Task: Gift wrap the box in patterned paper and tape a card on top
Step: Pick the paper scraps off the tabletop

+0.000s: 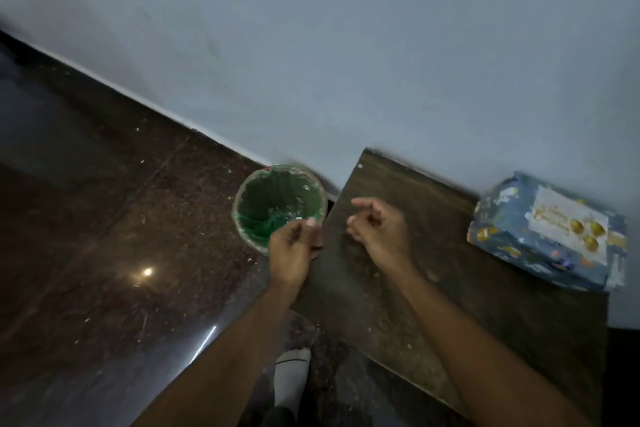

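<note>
The box (526,253), wrapped in blue patterned paper, lies on the right end of a dark wooden table (433,288). A white card (568,222) with gold lettering and gold balls sits on its top face. My left hand (294,246) hovers at the table's left edge, over the rim of a green bin, fingers loosely curled with nothing visible in them. My right hand (379,225) hangs above the table's left part, fingers loosely curled and empty. Both hands are well left of the box.
A round green bin (277,204) with a plastic liner stands on the dark speckled floor (121,236) between the table and the grey wall (346,62). A white-socked foot (292,374) shows below the table's edge.
</note>
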